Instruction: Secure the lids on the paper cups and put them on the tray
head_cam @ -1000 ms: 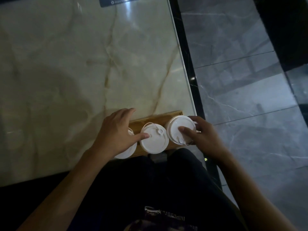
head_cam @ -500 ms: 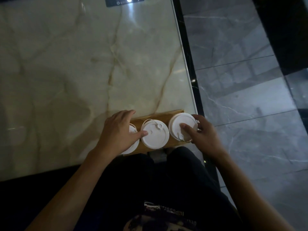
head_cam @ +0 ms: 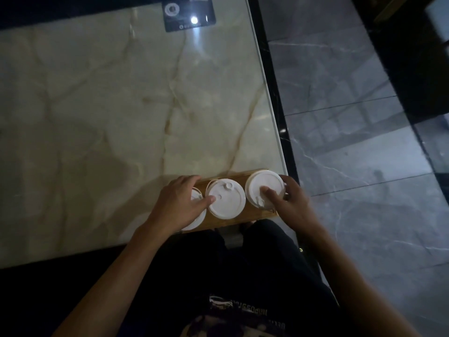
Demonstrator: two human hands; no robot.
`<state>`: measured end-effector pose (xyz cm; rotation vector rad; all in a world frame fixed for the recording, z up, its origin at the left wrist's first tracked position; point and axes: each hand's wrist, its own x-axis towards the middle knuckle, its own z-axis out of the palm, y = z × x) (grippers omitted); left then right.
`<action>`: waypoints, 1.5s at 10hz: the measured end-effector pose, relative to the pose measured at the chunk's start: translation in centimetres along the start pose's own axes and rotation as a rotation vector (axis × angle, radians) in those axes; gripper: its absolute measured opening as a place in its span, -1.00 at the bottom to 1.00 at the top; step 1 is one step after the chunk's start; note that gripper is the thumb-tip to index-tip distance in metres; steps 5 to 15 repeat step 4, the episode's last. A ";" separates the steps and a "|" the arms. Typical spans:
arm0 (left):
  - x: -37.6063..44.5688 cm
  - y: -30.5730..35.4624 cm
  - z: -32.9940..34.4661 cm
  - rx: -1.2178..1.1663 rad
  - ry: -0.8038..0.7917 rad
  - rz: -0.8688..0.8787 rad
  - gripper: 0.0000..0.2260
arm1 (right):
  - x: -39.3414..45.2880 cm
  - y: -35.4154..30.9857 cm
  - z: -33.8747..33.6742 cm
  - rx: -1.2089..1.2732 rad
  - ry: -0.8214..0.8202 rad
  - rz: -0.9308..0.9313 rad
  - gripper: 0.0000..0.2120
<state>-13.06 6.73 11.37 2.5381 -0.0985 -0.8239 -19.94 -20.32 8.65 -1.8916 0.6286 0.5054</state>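
Three paper cups with white lids stand in a row on a wooden tray (head_cam: 243, 221) at the near right corner of the marble table. My left hand (head_cam: 178, 205) lies palm down over the left cup (head_cam: 196, 221) and hides most of its lid; its thumb tip touches the lid of the middle cup (head_cam: 227, 199). My right hand (head_cam: 289, 203) holds the right cup (head_cam: 262, 182), with the thumb pressing on the lid and the fingers curled round the lid's far right rim.
The marble table (head_cam: 121, 105) stretches away to the left and far side. A dark card with a light reflection (head_cam: 189, 15) lies at its far edge. The table's right edge borders grey floor tiles (head_cam: 352, 166). My dark-clothed body is just below the tray.
Both hands have stayed on the same cups with only slight shifts. The camera has tilted a little, so more of the far table edge shows.
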 end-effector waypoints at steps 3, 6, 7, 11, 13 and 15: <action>-0.3 -0.3 0.2 -0.030 0.088 0.041 -0.60 | 0.2 -1.0 -1.0 -0.034 0.057 0.002 -0.36; -0.3 -0.3 -0.1 -0.052 0.140 0.008 -0.63 | 0.3 -2.4 -1.3 -0.082 0.095 -0.011 -0.36; -0.3 -0.3 -0.1 -0.052 0.140 0.008 -0.63 | 0.3 -2.4 -1.3 -0.082 0.095 -0.011 -0.36; -0.3 -0.3 -0.1 -0.052 0.140 0.008 -0.63 | 0.3 -2.4 -1.3 -0.082 0.095 -0.011 -0.36; -0.3 -0.3 -0.1 -0.052 0.140 0.008 -0.63 | 0.3 -2.4 -1.3 -0.082 0.095 -0.011 -0.36; -0.3 -0.3 -0.1 -0.052 0.140 0.008 -0.63 | 0.3 -2.4 -1.3 -0.082 0.095 -0.011 -0.36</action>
